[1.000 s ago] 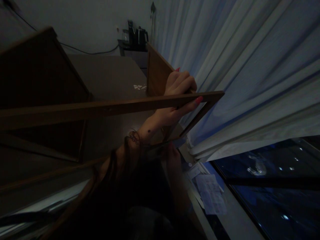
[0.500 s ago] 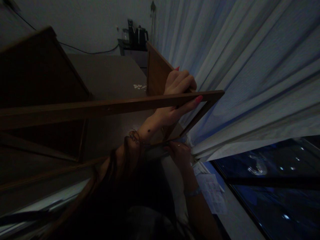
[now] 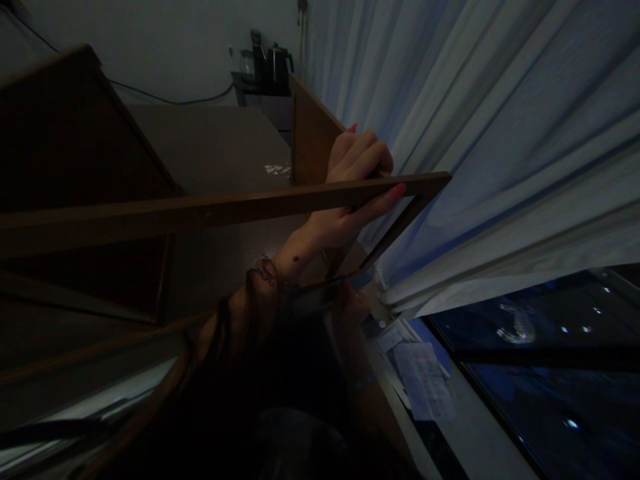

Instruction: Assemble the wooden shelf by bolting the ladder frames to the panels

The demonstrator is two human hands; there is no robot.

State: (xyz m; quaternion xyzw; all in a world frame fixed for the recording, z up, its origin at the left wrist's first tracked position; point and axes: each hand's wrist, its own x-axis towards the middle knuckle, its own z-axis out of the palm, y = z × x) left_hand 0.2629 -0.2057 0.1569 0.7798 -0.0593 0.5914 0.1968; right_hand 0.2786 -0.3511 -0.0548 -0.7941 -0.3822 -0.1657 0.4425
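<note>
A long wooden frame (image 3: 225,208) runs across the view, its upper rail nearest to me. My left hand (image 3: 360,160) is closed around the right end of that rail, with the thumb on the near side and the fingers over the top edge of a wooden side panel (image 3: 315,133) behind it. Lower down, my right hand (image 3: 353,307) is at the lower rail near the corner, fingers curled. It is dim and blurred there, and I cannot make out what is in those fingers.
White curtains (image 3: 450,133) hang close on the right, above a sill with papers (image 3: 425,380) and a dark window (image 3: 540,393). Another dark wooden panel (image 3: 60,133) stands at the left. A kettle (image 3: 277,67) sits on a small stand at the back.
My right hand has shifted slightly down and left, closer under the lower rail. The left hand keeps its hold, and the view has moved a little.
</note>
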